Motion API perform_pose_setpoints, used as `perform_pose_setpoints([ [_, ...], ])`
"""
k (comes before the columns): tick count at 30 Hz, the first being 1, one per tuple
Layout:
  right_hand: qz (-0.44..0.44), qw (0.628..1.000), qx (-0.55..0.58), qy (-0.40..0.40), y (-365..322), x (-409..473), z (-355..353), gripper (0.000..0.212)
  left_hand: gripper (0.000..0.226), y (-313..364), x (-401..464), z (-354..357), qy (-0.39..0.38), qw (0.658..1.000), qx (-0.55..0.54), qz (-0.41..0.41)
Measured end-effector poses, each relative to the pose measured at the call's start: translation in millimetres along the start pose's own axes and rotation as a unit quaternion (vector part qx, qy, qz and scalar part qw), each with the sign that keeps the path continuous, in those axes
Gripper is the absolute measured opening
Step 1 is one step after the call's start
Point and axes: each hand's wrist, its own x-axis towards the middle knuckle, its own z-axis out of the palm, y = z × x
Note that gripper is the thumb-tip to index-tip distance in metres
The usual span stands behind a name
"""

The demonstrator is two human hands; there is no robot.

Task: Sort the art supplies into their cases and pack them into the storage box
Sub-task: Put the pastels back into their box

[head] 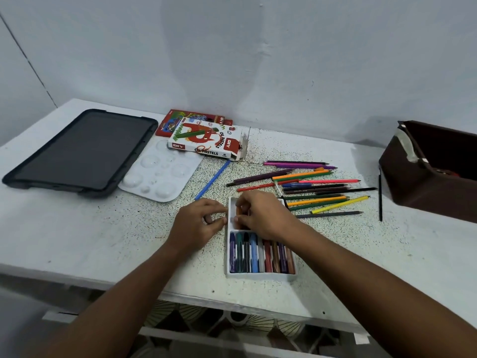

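Observation:
A white pastel tray (228, 264) lies on the table in front of me, its near half filled with several oil pastels (255, 253). My right hand (263, 215) covers the tray's far half, fingers pinched on an orange-brown pastel (238, 211) there. My left hand (200, 222) rests against the tray's left wall with fingers curled. The open oil pastels box (206, 140) lies behind, on a red pencil box (167, 124). Loose coloured pencils (309, 187) are spread to the right. The brown storage box (423, 177) stands at the far right.
A black tablet (80, 151) lies at the back left, a white paint palette (160, 174) next to it. A blue pencil (213, 179) lies between palette and tray. A thin black pencil (380, 195) lies beside the storage box. The table's front edge runs below the tray.

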Motion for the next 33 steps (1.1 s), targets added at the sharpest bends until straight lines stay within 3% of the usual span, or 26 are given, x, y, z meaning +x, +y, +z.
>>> perform_pose_setpoints([
  [13,-0.028,0.999,-0.043,-0.018,9.0,1.6,1.5,0.042,0.027,0.8,0.5,-0.1,-0.002,1.0,0.025,-0.001],
  [17,0.008,0.997,0.079,-0.011,17.1,2.0,-12.3,0.035,0.028,2.7,0.1,0.3,-0.005,1.0,0.023,-0.006],
  [20,0.064,0.989,0.109,0.071,46.7,16.8,-40.2,0.028,0.029,2.6,0.2,0.4,-0.004,0.999,0.024,-0.021],
  [24,0.149,0.976,-0.028,0.156,115.6,43.3,-82.0,0.033,0.027,2.8,0.1,1.7,-0.004,0.999,0.021,-0.04],
  [28,0.155,0.974,-0.129,0.104,162.8,52.7,-98.7,0.037,0.025,-0.3,0.3,2.9,0.007,0.999,0.002,-0.041],
  [33,0.121,0.974,-0.179,0.063,182.5,59.5,-94.7,0.041,0.024,-0.7,-0.2,2.9,0.012,0.999,-0.013,-0.043],
])
